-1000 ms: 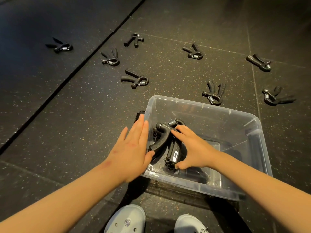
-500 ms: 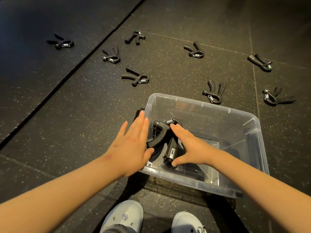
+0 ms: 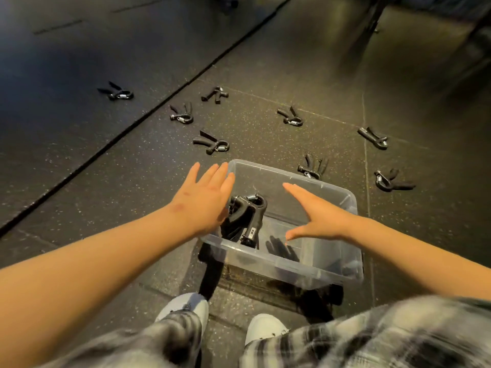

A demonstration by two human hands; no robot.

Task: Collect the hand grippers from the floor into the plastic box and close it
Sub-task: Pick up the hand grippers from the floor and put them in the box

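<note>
A clear plastic box (image 3: 342, 272) stands open on the dark floor in front of my feet. Black hand grippers (image 3: 245, 217) lie stacked in its left end. My left hand (image 3: 206, 197) hovers flat over the box's left rim, fingers straight, holding nothing. My right hand (image 3: 317, 215) is spread above the box's middle, empty. Several more black hand grippers lie on the floor beyond the box: the nearest ones are one (image 3: 212, 143) ahead left and one (image 3: 312, 168) just behind the far rim. No lid is in view.
Other grippers lie further out at the far left (image 3: 118, 92), the centre (image 3: 291, 118) and the right (image 3: 392, 181). A seam (image 3: 148, 112) runs diagonally between floor mats. My white shoes (image 3: 186, 309) and plaid trousers fill the bottom edge.
My right hand has let go of the grippers in the box and lifted up and to the right. My left hand has risen off the box's side. The view has tilted up and back.
</note>
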